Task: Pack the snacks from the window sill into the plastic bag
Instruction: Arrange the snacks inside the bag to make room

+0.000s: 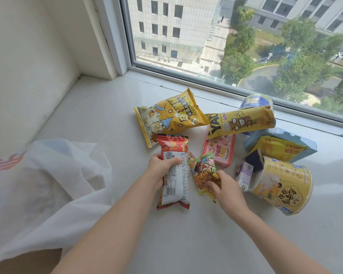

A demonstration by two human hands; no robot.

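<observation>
Snacks sit piled on the sill point(107, 119); left hand point(161, 165) wraps the red packet point(173, 171) mid-body, right hand point(229, 189) pinches the green packet point(203, 172). Both look light, crinkly, slippery (probably crushable), so grip mid-body; bag point(48, 175) lies open just left.

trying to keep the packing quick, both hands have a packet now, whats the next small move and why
Probably carry the red and white packet, gripped in the left hand, leftward to the white plastic bag and drop it in. The bag lies on that hand's side of the sill. The right hand grips the small green and yellow packet and can follow.
</observation>
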